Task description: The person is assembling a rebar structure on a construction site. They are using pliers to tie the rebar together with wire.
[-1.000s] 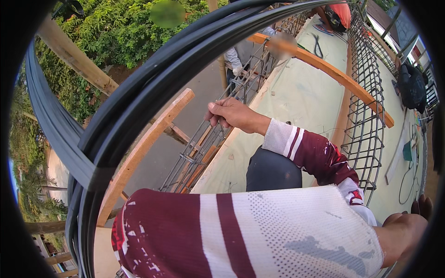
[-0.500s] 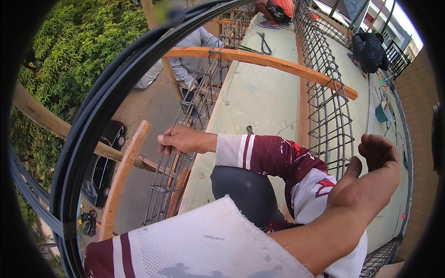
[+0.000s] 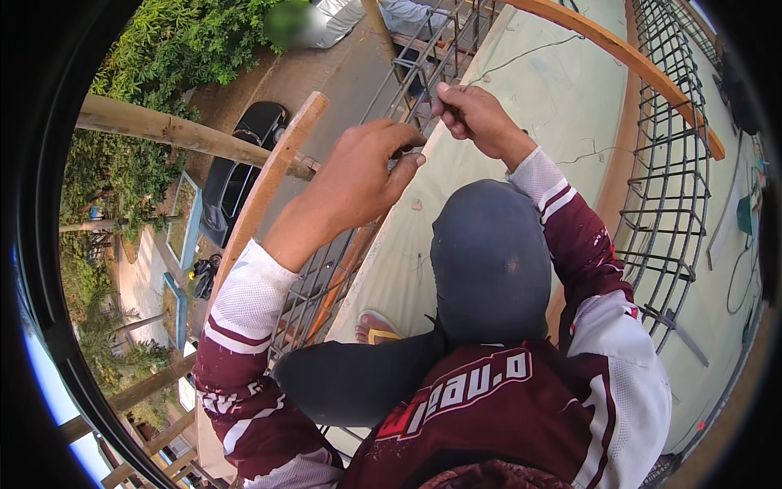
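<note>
My right hand (image 3: 481, 121) is closed beside the near-side steel rebar cage (image 3: 379, 114), at the edge of the pale formwork panel. A thin tie wire (image 3: 529, 54) runs from its fingers to the upper right. Just left of it, my left hand (image 3: 362, 173) reaches over the same cage. Its fingers curl toward the thumb in a pinch, and whatever lies between the tips is too small to make out. Both hands are close together but apart. My bent knee (image 3: 490, 261) rises below them, and my sandalled foot (image 3: 377, 328) rests on the panel.
A wooden batten (image 3: 269, 183) slants beside my left forearm. Another batten (image 3: 619, 49) crosses to a second rebar cage (image 3: 668, 179) on the right. Bamboo poles (image 3: 171, 130) stand outside the edge. Far below, a black car (image 3: 244, 175) is on the road. Dark cables (image 3: 61, 350) curve along the left.
My view has swung, shifting the cages and battens. My left hand has come from the right side over to the near cage. My arms, crossed before, are now uncrossed, with both hands close together.
</note>
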`<action>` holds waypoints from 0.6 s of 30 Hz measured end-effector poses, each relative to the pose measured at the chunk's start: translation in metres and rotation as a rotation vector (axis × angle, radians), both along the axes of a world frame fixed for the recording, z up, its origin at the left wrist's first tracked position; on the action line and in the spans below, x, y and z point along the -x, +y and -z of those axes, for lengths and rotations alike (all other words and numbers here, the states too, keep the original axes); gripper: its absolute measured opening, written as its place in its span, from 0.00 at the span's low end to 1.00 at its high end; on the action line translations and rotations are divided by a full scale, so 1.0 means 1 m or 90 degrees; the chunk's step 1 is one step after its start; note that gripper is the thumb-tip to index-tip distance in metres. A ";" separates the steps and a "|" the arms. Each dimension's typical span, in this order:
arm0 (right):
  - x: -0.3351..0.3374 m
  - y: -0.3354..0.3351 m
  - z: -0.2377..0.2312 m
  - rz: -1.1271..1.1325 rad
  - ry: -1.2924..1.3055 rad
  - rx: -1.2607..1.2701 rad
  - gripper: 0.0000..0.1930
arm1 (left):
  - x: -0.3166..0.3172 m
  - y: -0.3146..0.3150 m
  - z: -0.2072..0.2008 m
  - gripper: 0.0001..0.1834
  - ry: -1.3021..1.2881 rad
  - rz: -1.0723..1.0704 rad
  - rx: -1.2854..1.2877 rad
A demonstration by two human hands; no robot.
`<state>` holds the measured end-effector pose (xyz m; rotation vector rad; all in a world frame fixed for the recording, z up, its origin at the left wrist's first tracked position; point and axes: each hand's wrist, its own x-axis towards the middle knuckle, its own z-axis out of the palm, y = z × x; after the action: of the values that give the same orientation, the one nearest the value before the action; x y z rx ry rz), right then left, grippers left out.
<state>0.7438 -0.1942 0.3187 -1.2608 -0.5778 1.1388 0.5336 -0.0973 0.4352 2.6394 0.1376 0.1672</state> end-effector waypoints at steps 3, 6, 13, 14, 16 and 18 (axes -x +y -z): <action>0.003 -0.017 0.047 0.023 0.087 0.086 0.20 | 0.019 0.001 0.044 0.18 0.094 -0.051 0.146; 0.021 -0.030 0.095 0.003 0.183 0.180 0.19 | 0.033 -0.009 0.093 0.21 0.146 -0.081 0.197; 0.080 -0.037 0.165 -0.267 0.222 0.307 0.18 | 0.031 -0.027 0.191 0.28 0.312 -0.272 0.303; 0.091 -0.036 0.171 -0.311 0.198 0.285 0.16 | 0.028 -0.025 0.202 0.30 0.347 -0.314 0.321; 0.104 -0.035 0.183 -0.434 0.135 0.143 0.16 | 0.022 -0.022 0.220 0.29 0.324 -0.337 0.363; 0.114 -0.032 0.191 -0.461 0.208 0.160 0.15 | 0.014 -0.019 0.236 0.26 0.309 -0.334 0.388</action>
<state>0.6300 -0.2263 0.1276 -1.0552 -0.6771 2.0309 0.5199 -0.1164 0.1997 1.9362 0.8920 -0.3050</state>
